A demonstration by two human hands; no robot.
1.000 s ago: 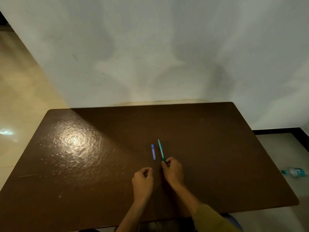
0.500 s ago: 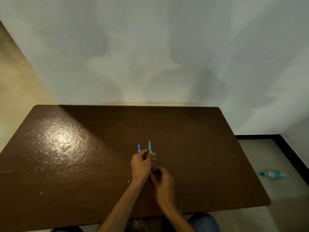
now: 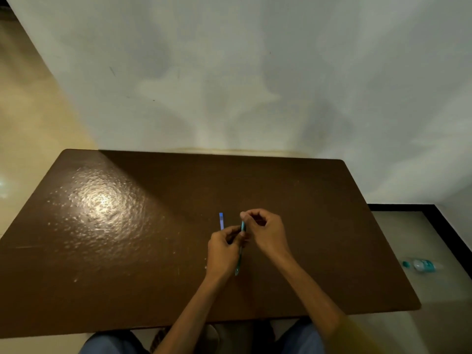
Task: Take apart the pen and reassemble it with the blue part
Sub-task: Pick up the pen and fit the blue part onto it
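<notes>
1. Head view: left hand [image 3: 224,247] is pinching the teal pen [image 3: 240,247] mid-barrel, fingers closed around it; lower tip is sticking out below the palm.
2. Right hand [image 3: 264,229] is closing fingertips on the pen's upper end, pen raised just over the table [image 3: 127,251].
3. Handling guess: light, stiff, smooth plastic, likely slippery; gripping barrel firmly, twisting or pulling at the end joint.
4. Blue part [image 3: 221,221] is lying flat on the table, just left of the hands, untouched.
5. Small inner pieces could be dropping out; keeping it low.
</notes>
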